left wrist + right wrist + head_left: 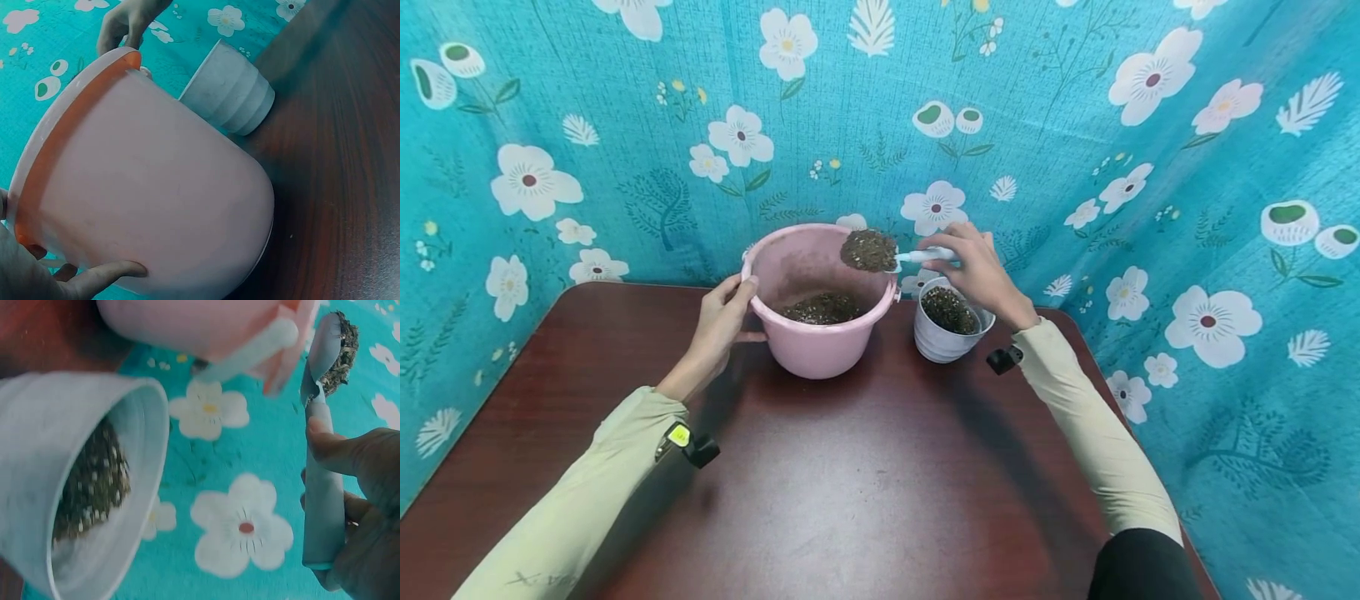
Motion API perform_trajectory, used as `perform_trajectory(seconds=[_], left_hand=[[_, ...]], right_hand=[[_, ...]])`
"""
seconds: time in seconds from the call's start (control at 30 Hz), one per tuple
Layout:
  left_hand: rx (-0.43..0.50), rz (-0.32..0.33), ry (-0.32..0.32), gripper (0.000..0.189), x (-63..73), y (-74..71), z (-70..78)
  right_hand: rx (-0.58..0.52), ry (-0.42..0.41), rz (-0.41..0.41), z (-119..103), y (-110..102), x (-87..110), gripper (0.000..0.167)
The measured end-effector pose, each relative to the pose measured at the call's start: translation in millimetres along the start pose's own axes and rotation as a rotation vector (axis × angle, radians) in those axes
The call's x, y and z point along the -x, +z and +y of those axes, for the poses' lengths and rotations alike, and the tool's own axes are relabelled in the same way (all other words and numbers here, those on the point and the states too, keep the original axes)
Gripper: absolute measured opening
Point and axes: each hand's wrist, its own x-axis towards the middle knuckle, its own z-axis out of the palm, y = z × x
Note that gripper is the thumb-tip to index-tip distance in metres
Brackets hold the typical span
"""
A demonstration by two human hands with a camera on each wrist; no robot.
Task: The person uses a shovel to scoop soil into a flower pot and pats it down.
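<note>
My left hand (718,325) grips the rim of a pink plastic bucket (816,348) at its left side, one finger lying along the outer wall in the left wrist view. Dark potting soil (823,307) covers the bucket's bottom. My right hand (972,265) holds a small garden trowel (325,487) by its pale handle, with a heap of soil (868,250) on the blade. That blade is level, over the right part of the bucket's rim in the head view. Below my right hand stands a white ribbed flower pot (942,343) with soil (94,481) inside.
The bucket and pot stand side by side at the far part of a dark red-brown wooden table (850,483). A blue flowered curtain (647,142) hangs right behind them and along the right side. The bucket's white handle (250,351) hangs by its rim.
</note>
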Motion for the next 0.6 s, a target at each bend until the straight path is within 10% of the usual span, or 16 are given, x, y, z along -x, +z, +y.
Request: perform_trajectory(seconds=[0.6], left_hand=[[-0.040,-0.001,0.011,0.063,-0.5,0.6,0.8]], right_hand=[[0.065,0.161,-0.017,59,-46,44.5,0.025]])
